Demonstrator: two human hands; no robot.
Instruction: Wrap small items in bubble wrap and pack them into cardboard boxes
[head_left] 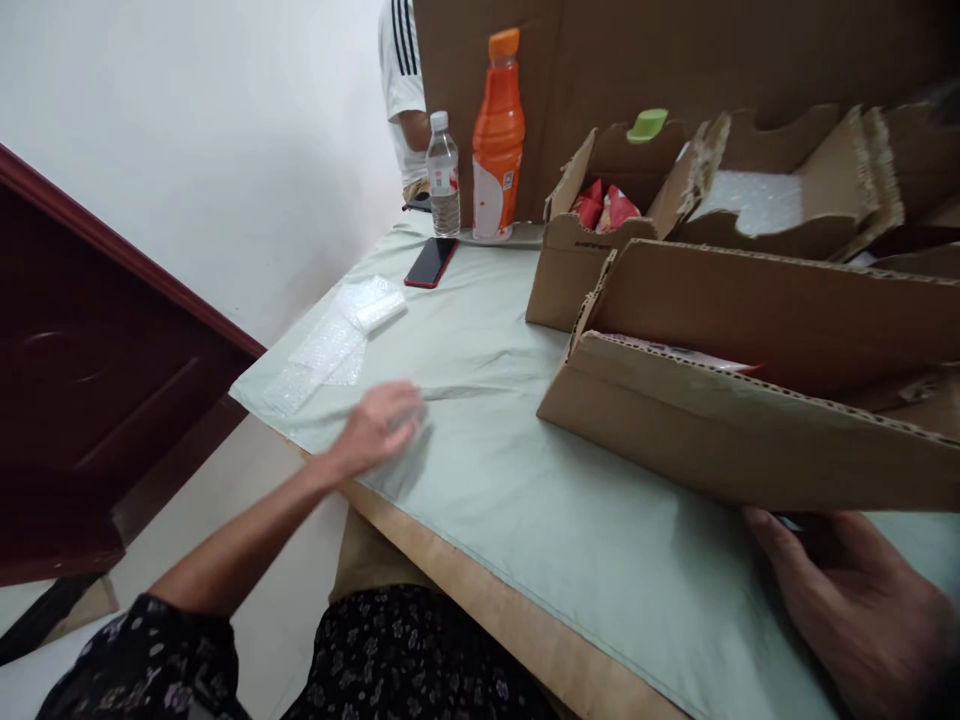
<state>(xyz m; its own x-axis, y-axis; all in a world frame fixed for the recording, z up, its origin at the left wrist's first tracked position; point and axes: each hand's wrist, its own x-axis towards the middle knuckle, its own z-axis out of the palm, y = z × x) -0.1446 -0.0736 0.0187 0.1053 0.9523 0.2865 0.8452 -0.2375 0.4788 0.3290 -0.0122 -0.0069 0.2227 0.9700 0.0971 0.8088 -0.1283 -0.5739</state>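
My left hand (382, 425), smeared by motion, is over the pale green cloth (480, 350) near the table's front edge. Its fingers are loosely bent, with a gap to the thumb and nothing visible in them. Clear bubble wrap pieces (330, 345) lie just beyond it. At lower right, my right hand (862, 600) is curled beside the bottom edge of a long open cardboard box (750, 440). Between its thumb and fingers is something small and dark, too hidden to name; the fingertips are partly covered by the box.
A black phone (431, 262), a water bottle (443, 175) and an orange drink bottle (500, 140) are at the back. Cardboard bins (577, 270) hold red packets (606, 207) and bubble wrap (750, 200). Behind the tall cardboard panel, a person's white sleeve (403, 60) shows.
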